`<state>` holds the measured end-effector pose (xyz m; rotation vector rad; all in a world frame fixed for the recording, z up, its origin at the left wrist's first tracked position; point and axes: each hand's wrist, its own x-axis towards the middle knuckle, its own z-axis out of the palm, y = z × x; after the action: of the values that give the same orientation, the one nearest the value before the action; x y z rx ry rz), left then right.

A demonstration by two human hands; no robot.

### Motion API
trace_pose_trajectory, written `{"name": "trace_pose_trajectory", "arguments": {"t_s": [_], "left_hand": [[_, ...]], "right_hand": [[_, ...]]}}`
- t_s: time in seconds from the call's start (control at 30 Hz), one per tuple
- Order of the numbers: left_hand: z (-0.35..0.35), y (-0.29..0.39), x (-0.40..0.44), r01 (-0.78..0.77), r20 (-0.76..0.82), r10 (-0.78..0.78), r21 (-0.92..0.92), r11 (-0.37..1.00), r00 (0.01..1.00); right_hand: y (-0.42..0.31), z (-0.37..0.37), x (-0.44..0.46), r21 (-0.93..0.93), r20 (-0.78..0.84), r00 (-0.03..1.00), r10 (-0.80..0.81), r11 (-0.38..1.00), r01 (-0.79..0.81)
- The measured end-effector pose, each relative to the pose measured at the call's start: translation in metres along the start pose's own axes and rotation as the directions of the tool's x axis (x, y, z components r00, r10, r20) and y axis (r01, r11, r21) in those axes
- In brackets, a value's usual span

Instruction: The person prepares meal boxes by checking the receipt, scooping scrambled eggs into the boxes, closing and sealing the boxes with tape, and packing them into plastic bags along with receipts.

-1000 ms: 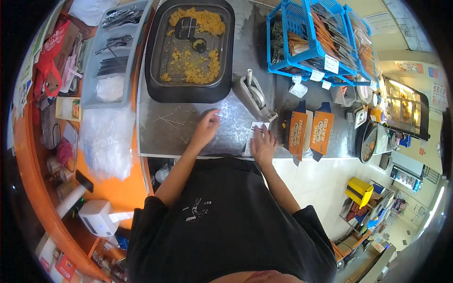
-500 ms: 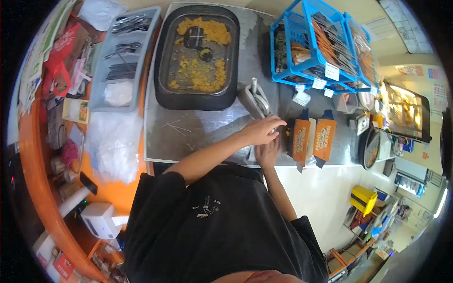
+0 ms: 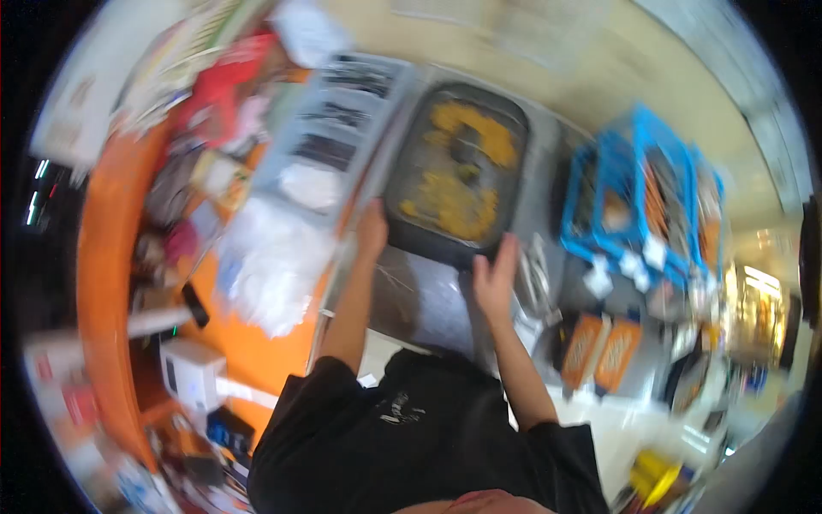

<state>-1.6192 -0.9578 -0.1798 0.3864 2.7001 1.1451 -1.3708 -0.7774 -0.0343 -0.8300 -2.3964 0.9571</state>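
Observation:
A dark rectangular tray holds yellow-orange crumbly food and a dark utensil that is too blurred to name. My left hand is beside the tray's near left corner, fingers stretched out along its side. My right hand is by the near right corner with the thumb apart from the fingers. Both hands look empty; motion blur hides whether they touch the tray. To the right of my right hand stands a metal container with handled utensils. Two orange printed boxes stand farther right.
Left of the tray lies a grey-blue compartment bin with dark packaged items and white napkins. Clear plastic bags sit on the orange counter. Blue plastic baskets with wrapped cutlery stand back right. A white device is at lower left.
My hands have parted from beside the orange boxes and moved left to the two sides of the tray. The camera view has turned, so the scene sits shifted and blurred.

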Motion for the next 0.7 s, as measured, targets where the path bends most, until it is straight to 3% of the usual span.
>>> {"name": "trace_pose_trajectory", "arguments": {"t_s": [0.03, 0.07, 0.1, 0.2, 0.27, 0.3, 0.33, 0.37, 0.4, 0.43, 0.47, 0.5, 0.53, 0.57, 0.6, 0.7], "left_hand": [[-0.035, 0.057, -0.005, 0.132, 0.023, -0.13, -0.124, 0.983, 0.991], [-0.018, 0.041, 0.003, 0.029, -0.109, -0.036, -0.061, 0.998, 0.993], [-0.018, 0.035, 0.014, 0.031, -0.08, -0.038, -0.085, 0.996, 0.996], [-0.057, 0.059, 0.017, 0.049, -0.059, -0.056, -0.117, 0.992, 0.997], [-0.091, 0.078, 0.018, 0.061, 0.037, -0.058, -0.071, 0.996, 0.998], [-0.103, 0.089, 0.024, 0.05, 0.177, -0.06, 0.059, 0.997, 0.982], [-0.115, 0.1, 0.034, 0.2, 0.239, -0.141, -0.244, 0.949, 0.961], [-0.125, 0.107, 0.043, 0.354, 0.336, -0.199, -0.5, 0.79, 0.92], [-0.131, 0.117, 0.047, 0.506, 0.466, -0.221, -0.674, 0.538, 0.857], [-0.143, 0.139, 0.052, 0.44, 0.431, -0.105, -0.831, 0.342, 0.896], [-0.158, 0.176, 0.057, 0.379, 0.382, 0.004, -0.919, 0.103, 0.924], [-0.183, 0.228, 0.053, 0.332, 0.331, 0.03, -0.943, -0.013, 0.943], [-0.178, 0.239, 0.084, 0.444, 0.393, 0.278, -0.883, -0.149, 0.876], [-0.18, 0.269, 0.096, 0.327, 0.293, 0.236, -0.937, -0.12, 0.927], [-0.171, 0.286, 0.122, 0.304, 0.233, 0.324, -0.934, -0.189, 0.917], [-0.154, 0.337, 0.199, 0.355, 0.242, 0.405, -0.906, -0.231, 0.882]], "right_hand": [[-0.002, 0.01, 0.019, 0.051, -0.025, 0.992, 0.12, 0.992, -0.118], [0.007, 0.027, 0.029, 0.196, -0.087, 0.984, 0.153, 0.971, -0.134], [0.016, 0.035, 0.04, 0.245, -0.135, 0.983, 0.121, 0.966, -0.086], [0.021, 0.027, 0.049, 0.246, -0.126, 0.978, 0.169, 0.96, -0.134], [-0.011, 0.002, 0.053, 0.378, -0.147, 0.978, 0.147, 0.922, -0.081], [-0.013, -0.013, 0.061, 0.378, -0.188, 0.978, 0.091, 0.926, -0.014], [-0.015, -0.03, 0.072, 0.518, -0.186, 0.979, 0.089, 0.855, 0.021], [-0.015, -0.048, 0.09, 0.622, -0.117, 0.985, 0.129, 0.783, -0.029], [-0.021, -0.068, 0.103, 0.703, -0.049, 0.982, 0.183, 0.705, -0.096], [-0.045, -0.091, 0.116, 0.693, -0.008, 0.986, 0.168, 0.711, -0.116], [-0.066, -0.108, 0.135, 0.677, 0.015, 0.986, 0.164, 0.724, -0.131], [-0.072, -0.118, 0.152, 0.685, -0.027, 0.993, 0.112, 0.725, -0.063], [-0.078, -0.126, 0.171, 0.69, -0.072, 0.996, 0.046, 0.724, 0.017], [-0.082, -0.132, 0.189, 0.623, -0.172, 0.985, -0.021, 0.772, 0.125], [-0.087, -0.136, 0.204, 0.544, -0.25, 0.963, -0.1, 0.808, 0.225], [-0.111, -0.138, 0.219, 0.308, -0.516, 0.832, -0.202, 0.863, 0.4]]}}
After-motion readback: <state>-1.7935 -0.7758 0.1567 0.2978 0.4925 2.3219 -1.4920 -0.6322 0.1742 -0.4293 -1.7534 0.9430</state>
